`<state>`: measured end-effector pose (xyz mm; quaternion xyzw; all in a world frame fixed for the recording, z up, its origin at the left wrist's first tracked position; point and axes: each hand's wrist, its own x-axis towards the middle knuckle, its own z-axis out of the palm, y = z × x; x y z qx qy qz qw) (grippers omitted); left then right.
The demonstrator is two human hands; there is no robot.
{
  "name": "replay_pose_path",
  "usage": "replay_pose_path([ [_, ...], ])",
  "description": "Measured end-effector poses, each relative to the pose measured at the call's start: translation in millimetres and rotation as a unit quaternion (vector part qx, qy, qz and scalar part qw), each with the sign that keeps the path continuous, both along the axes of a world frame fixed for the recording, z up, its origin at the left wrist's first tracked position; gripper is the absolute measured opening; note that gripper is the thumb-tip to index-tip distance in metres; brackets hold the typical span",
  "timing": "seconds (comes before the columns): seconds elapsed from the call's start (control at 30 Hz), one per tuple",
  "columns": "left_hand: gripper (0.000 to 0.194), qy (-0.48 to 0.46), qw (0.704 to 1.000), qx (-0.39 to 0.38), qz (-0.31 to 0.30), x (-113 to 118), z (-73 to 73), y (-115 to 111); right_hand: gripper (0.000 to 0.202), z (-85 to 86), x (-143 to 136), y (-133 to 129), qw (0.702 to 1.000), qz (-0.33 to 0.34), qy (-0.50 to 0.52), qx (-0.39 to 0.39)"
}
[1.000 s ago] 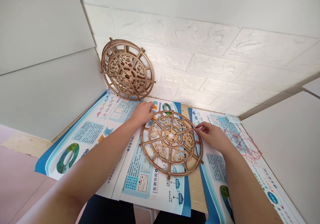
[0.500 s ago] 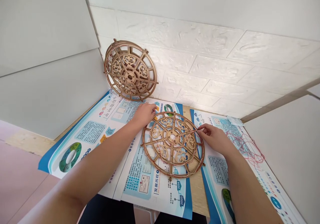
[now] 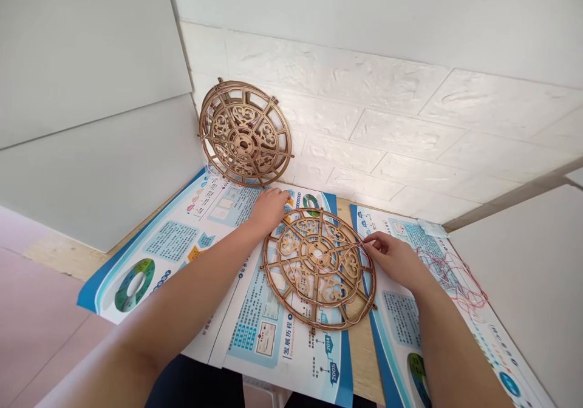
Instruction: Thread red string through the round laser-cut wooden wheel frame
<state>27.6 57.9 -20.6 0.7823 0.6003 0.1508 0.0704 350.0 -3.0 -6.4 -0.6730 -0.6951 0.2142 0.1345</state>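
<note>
A round openwork wooden wheel (image 3: 314, 294) with scrolled cut-outs lies before me, tilted slightly. Thin reddish and white wire (image 3: 339, 247) loops across its spokes and along its rings. At the wheel's far left rim, my left hand (image 3: 269, 209) is closed, its fingertips partly hidden behind the hand. My right hand (image 3: 392, 256) pinches at the right rim, where strands of the wire meet its fingertips. Similar wooden wheels (image 3: 243, 144), stacked together, lean against the wall at the back left, beyond my left hand.
Printed poster sheets (image 3: 173, 241) cover much of the wooden tabletop (image 3: 364, 359). A loose tangle of red wire (image 3: 455, 280) lies right of my right hand, near a small clear plastic bag (image 3: 432, 228). A white brick-patterned wall (image 3: 387, 122) and grey panels (image 3: 100, 177) enclose the table.
The whole view has shifted slightly, so everything sits a little lower and to the right. Both hands stay at the same places on the wheel's rim.
</note>
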Motion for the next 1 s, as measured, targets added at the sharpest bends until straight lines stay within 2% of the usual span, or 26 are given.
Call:
replay_pose_path([
  [0.2, 0.03, -0.058, 0.995, 0.068, 0.05, -6, 8.9, -3, 0.029, -0.2, 0, 0, 1.0, 0.003, 0.0, 0.005],
  [0.37, 0.032, -0.044, 0.991, 0.068, 0.103, -13, 12.4, -5, 0.028, -0.9, 0, 1, 1.0, 0.006, -0.001, 0.012],
  [0.43, 0.033, -0.045, 0.99, 0.097, 0.094, -16, 8.9, -5, 0.028, -0.8, 0, 1, 1.0, 0.005, 0.0, 0.008],
  [0.53, 0.05, -0.049, 0.985, 0.154, 0.064, -17, 2.5, -5, 0.028, -0.4, -1, 1, 1.0, 0.0, 0.0, 0.0],
  [0.57, 0.047, -0.047, 0.984, 0.162, 0.056, -16, 1.5, -5, 0.029, -0.3, -1, 0, 1.0, -0.002, 0.0, -0.002],
  [0.7, 0.026, -0.01, 0.993, 0.116, 0.035, -13, 5.9, -7, 0.029, -0.4, -1, 0, 1.0, -0.003, -0.004, -0.001],
  [0.83, 0.029, 0.046, 0.999, 0.026, 0.014, -12, 14.4, -11, 0.029, -0.7, -1, -1, 1.0, 0.006, -0.01, 0.016],
  [1.0, 0.036, 0.045, 0.999, 0.008, -0.014, -9, 15.5, -13, 0.022, -3.0, -1, 0, 1.0, 0.003, 0.003, 0.017],
])
